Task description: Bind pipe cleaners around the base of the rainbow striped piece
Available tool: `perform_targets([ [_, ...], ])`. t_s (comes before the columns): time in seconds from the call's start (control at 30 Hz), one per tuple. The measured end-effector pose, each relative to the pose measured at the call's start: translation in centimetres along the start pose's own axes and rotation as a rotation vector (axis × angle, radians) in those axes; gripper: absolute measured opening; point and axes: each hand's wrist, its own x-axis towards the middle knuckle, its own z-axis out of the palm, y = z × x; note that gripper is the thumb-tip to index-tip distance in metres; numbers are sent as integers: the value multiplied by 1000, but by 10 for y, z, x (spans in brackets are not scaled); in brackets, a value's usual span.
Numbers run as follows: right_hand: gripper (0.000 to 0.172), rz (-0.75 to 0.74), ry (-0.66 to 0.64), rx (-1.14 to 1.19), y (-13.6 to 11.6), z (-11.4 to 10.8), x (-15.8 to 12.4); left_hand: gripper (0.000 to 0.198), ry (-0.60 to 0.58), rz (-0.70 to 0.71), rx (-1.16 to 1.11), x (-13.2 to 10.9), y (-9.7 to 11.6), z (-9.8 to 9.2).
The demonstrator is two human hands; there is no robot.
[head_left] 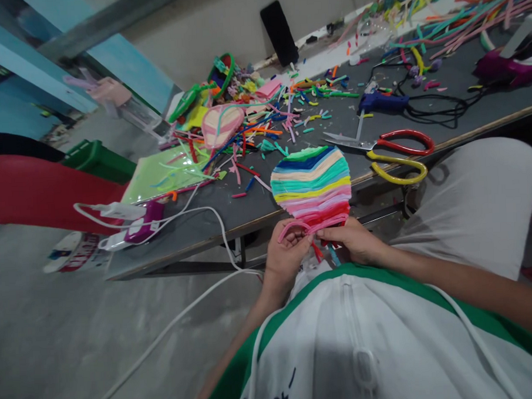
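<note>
A heart-shaped piece made of striped, many-coloured pipe cleaners (pixel 312 183) stands upright just in front of the table edge. My left hand (pixel 286 254) pinches a loose pink pipe cleaner (pixel 293 227) curving along the heart's bottom edge. My right hand (pixel 353 240) grips the lower tip of the heart with its fingers closed. Both hands sit close together above my lap and white-and-green top.
Red-and-yellow scissors (pixel 391 150) lie on the grey table (pixel 205 225) to the right of the heart. A blue glue gun (pixel 383 102), several cut pipe cleaner scraps, a second pink heart (pixel 221 124), a green sheet (pixel 168 171) and a purple gadget with white cables (pixel 139 225) surround it.
</note>
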Motion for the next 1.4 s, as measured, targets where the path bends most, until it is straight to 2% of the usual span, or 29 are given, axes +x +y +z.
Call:
perform_targets([
  [0.23, 19, -5, 9, -52, 1, -2, 1, 37, 16, -20, -68, 0, -7, 0],
  [0.37, 19, -6, -9, -61, 0, 0, 2, 34, 27, -51, -102, 0, -9, 1],
  [0.57, 18, 2, 55, -91, 0, 0, 2, 32, 47, -70, -164, 0, -11, 4],
  [0.67, 19, -19, 56, -66, 1, 0, 2, 25, 58, -48, -105, -4, -14, 2],
  [0.73, 18, -15, 58, -51, 0, 0, 2, 18, 40, 6, 21, -8, -14, -1],
  [0.87, 16, 8, 67, -72, -2, 2, 1, 14, 21, 226, 355, -13, -9, -5],
  [0.93, 16, 14, 67, -65, -3, 2, 0, 11, -19, 290, 463, -13, -6, -5],
  [1.07, 18, 31, 72, -27, -4, 4, -1, 8, -43, 405, 600, -11, -4, -4],
  [1.27, 17, 16, 89, -17, -1, 4, 0, 15, -19, 694, 794, -10, -9, -9],
  [1.4, 18, 50, 43, 59, 5, -1, 2, 19, -38, 841, 872, -9, -13, -13],
])
